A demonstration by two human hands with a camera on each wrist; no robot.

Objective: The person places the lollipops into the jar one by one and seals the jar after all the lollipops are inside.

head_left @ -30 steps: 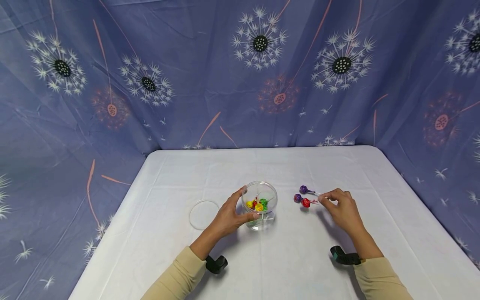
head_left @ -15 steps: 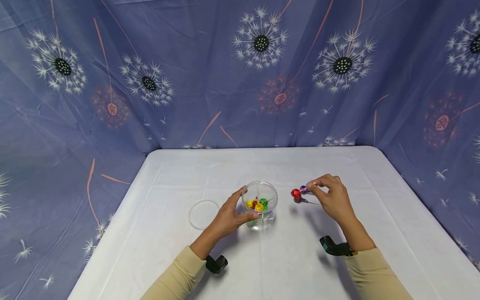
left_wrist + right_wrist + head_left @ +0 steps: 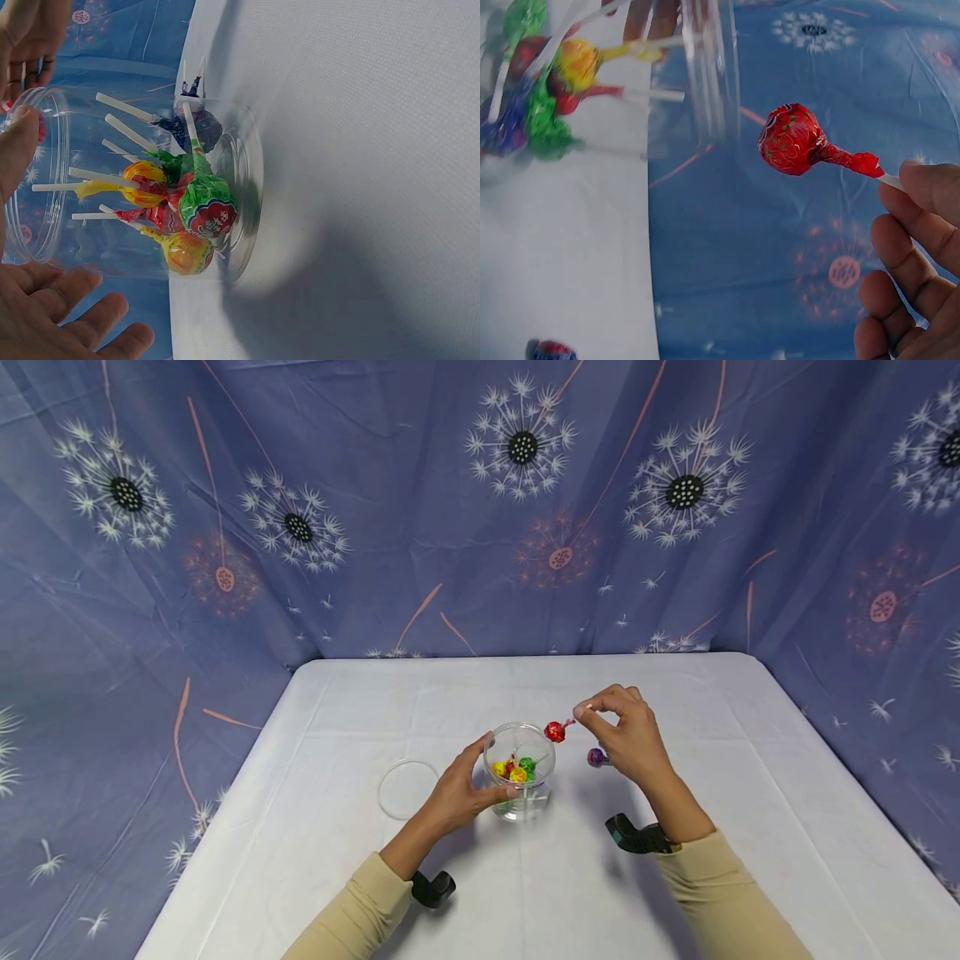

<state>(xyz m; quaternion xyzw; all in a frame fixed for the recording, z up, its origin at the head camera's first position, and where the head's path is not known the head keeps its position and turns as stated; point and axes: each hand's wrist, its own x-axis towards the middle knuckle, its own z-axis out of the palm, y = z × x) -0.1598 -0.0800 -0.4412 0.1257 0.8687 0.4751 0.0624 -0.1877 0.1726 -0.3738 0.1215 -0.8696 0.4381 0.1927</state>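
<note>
My left hand (image 3: 463, 787) holds a clear plastic jar (image 3: 522, 810), thumb on the near side and fingers round the left side near the rim. Several wrapped lollipops (image 3: 184, 202), green, yellow, red and dark purple, lie inside with white sticks leaning toward the mouth. My right hand (image 3: 630, 739) pinches the stick of a red lollipop (image 3: 791, 141) between thumb and fingertips. In the head view the red lollipop's head is at the jar's upper right rim, raised above the table. A purple lollipop (image 3: 597, 757) lies on the table below my right hand, partly hidden by it.
A clear round lid (image 3: 407, 762) lies on the white tablecloth (image 3: 360, 877) left of the jar. Behind the table hangs a blue curtain (image 3: 420, 527) with dandelion prints. Each wrist wears a black camera mount (image 3: 433, 888).
My right hand has lifted the red lollipop off the table and carried it left to the jar's rim. My left hand and the jar have stayed in place.
</note>
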